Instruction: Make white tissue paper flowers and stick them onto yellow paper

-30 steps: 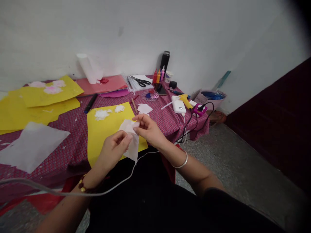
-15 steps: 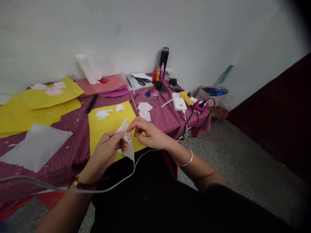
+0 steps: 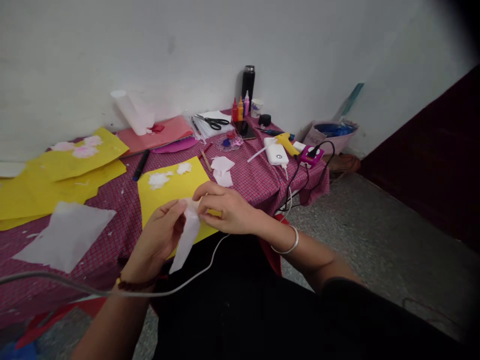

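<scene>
Both of my hands pinch one piece of thin white tissue paper [image 3: 186, 235] above the near edge of a low table. My left hand [image 3: 159, 239] grips its left side with closed fingers. My right hand [image 3: 221, 206] pinches the top of it from the right, and the paper hangs down between them as a folded strip. Just behind my hands lies a yellow sheet [image 3: 172, 190] with two white tissue tufts [image 3: 158, 180] stuck on it. A white cable [image 3: 112, 292] runs across my left forearm.
The table's pink checked cloth [image 3: 258, 182] carries more yellow sheets [image 3: 56, 170], a loose white tissue sheet [image 3: 67, 235], scissors [image 3: 212, 121], paint bottles [image 3: 240, 107], a black flask [image 3: 248, 82], a white power bank [image 3: 276, 152] and a yellow glue gun [image 3: 287, 142]. Grey floor lies to the right.
My hands have dropped closer to the table edge and drawn together. The tissue paper, spread wider a second ago, now hangs narrower and folded between them.
</scene>
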Demonstrator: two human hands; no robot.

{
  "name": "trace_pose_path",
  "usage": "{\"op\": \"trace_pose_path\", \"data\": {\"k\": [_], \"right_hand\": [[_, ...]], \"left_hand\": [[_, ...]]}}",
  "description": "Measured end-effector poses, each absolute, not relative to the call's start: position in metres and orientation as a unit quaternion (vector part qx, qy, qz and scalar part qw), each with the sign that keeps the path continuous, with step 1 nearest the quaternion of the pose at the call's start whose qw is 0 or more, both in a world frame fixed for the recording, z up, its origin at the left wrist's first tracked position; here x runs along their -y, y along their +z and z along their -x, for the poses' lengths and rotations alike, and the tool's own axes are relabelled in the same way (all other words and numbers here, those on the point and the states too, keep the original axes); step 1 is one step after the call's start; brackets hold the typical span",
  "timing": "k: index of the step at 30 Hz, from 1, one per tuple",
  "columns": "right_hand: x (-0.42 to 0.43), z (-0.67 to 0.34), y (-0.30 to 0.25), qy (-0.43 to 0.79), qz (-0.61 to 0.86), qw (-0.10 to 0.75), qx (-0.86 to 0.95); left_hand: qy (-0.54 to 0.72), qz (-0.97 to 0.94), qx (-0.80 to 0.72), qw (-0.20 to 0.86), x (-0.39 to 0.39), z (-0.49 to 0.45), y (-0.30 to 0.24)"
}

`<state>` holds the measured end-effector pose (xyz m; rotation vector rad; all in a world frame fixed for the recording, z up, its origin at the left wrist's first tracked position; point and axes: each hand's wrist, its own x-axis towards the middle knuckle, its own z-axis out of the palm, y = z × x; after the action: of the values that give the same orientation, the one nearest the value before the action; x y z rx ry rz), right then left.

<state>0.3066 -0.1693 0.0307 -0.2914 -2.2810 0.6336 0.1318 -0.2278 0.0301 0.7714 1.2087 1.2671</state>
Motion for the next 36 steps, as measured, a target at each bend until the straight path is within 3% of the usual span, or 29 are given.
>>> {"op": "trace_pose_path", "data": {"k": [9, 19, 27, 31, 36], "right_hand": [[0.172, -0.304, 0.035, 0.3, 0.135, 0.306, 0.893], [0.171, -0.309, 0.034, 0.311, 0.091, 0.327, 0.887], [0.181, -0.313, 0.045, 0.288, 0.069, 0.284, 0.912], [0.178, -0.313, 0.047, 0.378, 0.09, 0.263, 0.883], [0.173, -0.308, 0.036, 0.571, 0.085, 0.157, 0.801]], "left_hand": [[0.451, -0.427, -0.606, 0.496, 0.236, -0.13, 0.039], [0.486, -0.619, -0.429, 0.444, 0.242, -0.105, 0.05], [0.421, -0.617, -0.482, 0.458, 0.247, -0.104, 0.045], [0.404, -0.676, -0.456, 0.415, 0.245, -0.102, 0.05], [0.41, -0.679, -0.476, 0.38, 0.245, -0.104, 0.052]]}}
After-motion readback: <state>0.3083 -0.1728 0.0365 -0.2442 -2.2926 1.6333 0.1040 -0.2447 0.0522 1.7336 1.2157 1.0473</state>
